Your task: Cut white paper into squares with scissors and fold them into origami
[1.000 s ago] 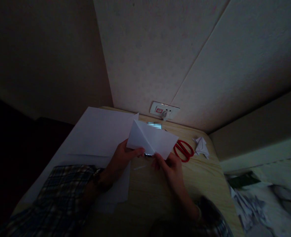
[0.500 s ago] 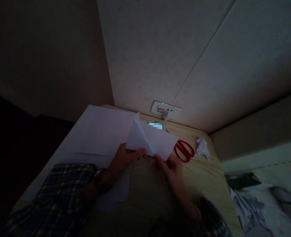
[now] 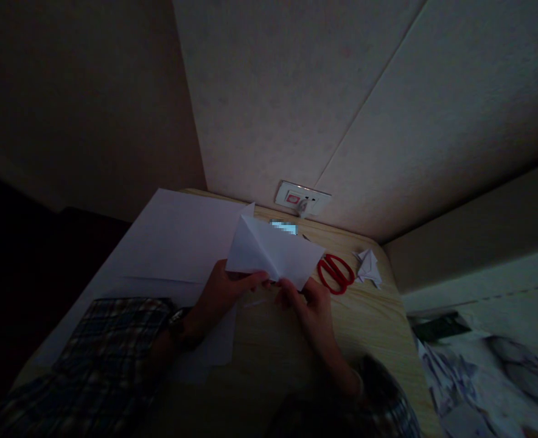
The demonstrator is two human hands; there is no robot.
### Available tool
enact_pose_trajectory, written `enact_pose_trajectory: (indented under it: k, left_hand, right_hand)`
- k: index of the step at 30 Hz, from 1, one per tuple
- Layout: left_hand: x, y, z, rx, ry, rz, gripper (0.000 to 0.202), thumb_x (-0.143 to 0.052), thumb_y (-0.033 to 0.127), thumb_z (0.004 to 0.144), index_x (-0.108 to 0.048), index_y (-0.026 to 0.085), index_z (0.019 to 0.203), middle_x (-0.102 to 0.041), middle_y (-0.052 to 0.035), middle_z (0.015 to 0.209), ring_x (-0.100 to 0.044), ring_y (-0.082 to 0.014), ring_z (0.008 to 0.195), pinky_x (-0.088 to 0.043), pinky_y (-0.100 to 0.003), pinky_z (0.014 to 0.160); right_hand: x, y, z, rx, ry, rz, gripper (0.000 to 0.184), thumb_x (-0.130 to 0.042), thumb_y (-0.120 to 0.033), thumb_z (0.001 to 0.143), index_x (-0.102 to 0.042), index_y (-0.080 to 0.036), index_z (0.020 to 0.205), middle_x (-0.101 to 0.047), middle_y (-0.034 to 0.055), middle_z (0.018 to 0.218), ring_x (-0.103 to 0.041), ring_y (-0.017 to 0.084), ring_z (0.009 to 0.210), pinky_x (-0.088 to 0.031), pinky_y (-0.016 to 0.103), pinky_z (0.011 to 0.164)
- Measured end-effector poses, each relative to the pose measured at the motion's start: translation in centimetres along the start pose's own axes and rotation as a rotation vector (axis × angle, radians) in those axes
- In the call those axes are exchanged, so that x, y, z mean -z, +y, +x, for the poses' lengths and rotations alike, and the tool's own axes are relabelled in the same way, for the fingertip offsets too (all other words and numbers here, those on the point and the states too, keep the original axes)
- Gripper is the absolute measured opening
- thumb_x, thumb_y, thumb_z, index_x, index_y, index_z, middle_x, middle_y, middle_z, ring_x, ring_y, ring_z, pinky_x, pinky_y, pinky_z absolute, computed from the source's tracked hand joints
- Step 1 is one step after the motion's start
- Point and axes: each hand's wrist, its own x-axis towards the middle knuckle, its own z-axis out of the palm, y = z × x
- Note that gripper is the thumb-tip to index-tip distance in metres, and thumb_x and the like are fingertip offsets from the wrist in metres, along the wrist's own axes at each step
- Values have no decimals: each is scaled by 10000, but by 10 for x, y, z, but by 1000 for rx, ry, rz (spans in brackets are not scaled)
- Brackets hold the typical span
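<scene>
A creased piece of white paper [image 3: 273, 243] is held up above the table between both hands. My left hand [image 3: 226, 289] is closed on its lower left edge, thumb lying along the front. On the lower right edge, my right hand [image 3: 310, 304] pinches the paper, with the thumb close to the left thumb. A diagonal fold line runs down from the upper left corner to where the thumbs meet. The fingers behind the paper are mostly hidden. Red-handled scissors [image 3: 336, 274] lie just right of the paper, their blades partly covered by it.
Large white sheets [image 3: 178, 237] cover the left side of the wooden table [image 3: 360, 340]. A folded paper figure [image 3: 368, 267] sits at the right. Behind the held paper is a lit screen [image 3: 283, 227], below a wall socket [image 3: 302, 198] with a plug.
The whole view has shifted slightly, so everything appears a little up and to the left. Both thumbs have come slightly closer together at the paper's lower edge; the grip remains.
</scene>
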Motion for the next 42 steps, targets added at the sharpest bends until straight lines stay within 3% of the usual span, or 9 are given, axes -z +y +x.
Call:
enact_pose_trajectory:
  k: [4, 10, 14, 18, 25, 30, 32, 39, 42]
  left_hand:
    - [3, 0, 2, -21, 114, 24, 167, -746, 265, 596, -658, 178, 485, -707, 0, 526, -629, -147, 528, -496, -212, 551]
    - [10, 0, 11, -60, 259, 34, 225, -727, 304, 631, -629, 175, 474, -707, -11, 559, -611, -141, 550, -475, -221, 574]
    - [12, 1, 13, -86, 296, 39, 200, -716, 300, 645, -649, 165, 514, -699, -7, 567, -586, -133, 541, -463, -224, 573]
    - [13, 0, 14, -96, 311, 45, 190, -714, 299, 656, -663, 159, 538, -697, -10, 573, -568, -130, 529, -458, -228, 575]
    - [13, -2, 15, -102, 312, 49, 184, -719, 296, 650, -667, 156, 542, -688, -13, 562, -559, -131, 522, -443, -231, 557]
    - [13, 0, 16, -113, 338, 25, 170, -721, 281, 640, -662, 155, 543, -670, -4, 541, -543, -122, 513, -434, -222, 538]
    - [14, 2, 16, -119, 346, 11, 157, -718, 263, 638, -658, 157, 539, -662, 2, 530, -538, -117, 508, -431, -216, 530]
    - [15, -3, 17, -139, 319, -67, 202, -723, 297, 665, -651, 159, 536, -662, -2, 549, -562, -121, 542, -441, -218, 539]
    - [16, -7, 19, -136, 308, -105, 183, -729, 306, 666, -674, 152, 582, -669, -8, 564, -564, -121, 539, -441, -220, 532]
  right_hand:
    - [13, 2, 6, 72, 15, -135, 287, -531, -350, 886, -640, -190, 674, -669, 14, 612, -609, 157, 580, -465, 257, 570]
    - [54, 27, 22, 79, 249, -735, 225, -463, -282, 886, -639, -146, 920, -634, 137, 928, -594, 261, 844, -490, 408, 772]
    - [65, 38, 23, -1, 207, -953, 245, -478, -275, 860, -641, -106, 932, -612, 178, 926, -560, 316, 901, -472, 464, 812]
    - [65, 41, 19, -39, 204, -966, 242, -504, -229, 812, -610, -107, 991, -585, 195, 1000, -535, 336, 965, -451, 478, 844]
    - [74, 49, 18, -122, 224, -852, 111, -532, -242, 781, -585, -177, 855, -637, 150, 891, -594, 291, 822, -457, 418, 731]
    - [82, 45, 25, -182, 239, -698, 163, -607, -338, 731, -609, -193, 806, -670, 106, 776, -620, 260, 715, -460, 390, 669]
    - [81, 39, 28, -209, 212, -526, 195, -615, -354, 709, -613, -193, 818, -680, 94, 775, -634, 249, 698, -479, 381, 658]
    - [43, 15, 23, -261, 12, 273, 263, -693, -357, 650, -563, -204, 821, -621, -4, 717, -588, 164, 635, -473, 287, 587]
    - [24, 8, 16, -226, -21, 347, 269, -674, -427, 726, -510, -214, 729, -507, -43, 581, -469, 125, 524, -376, 247, 485]
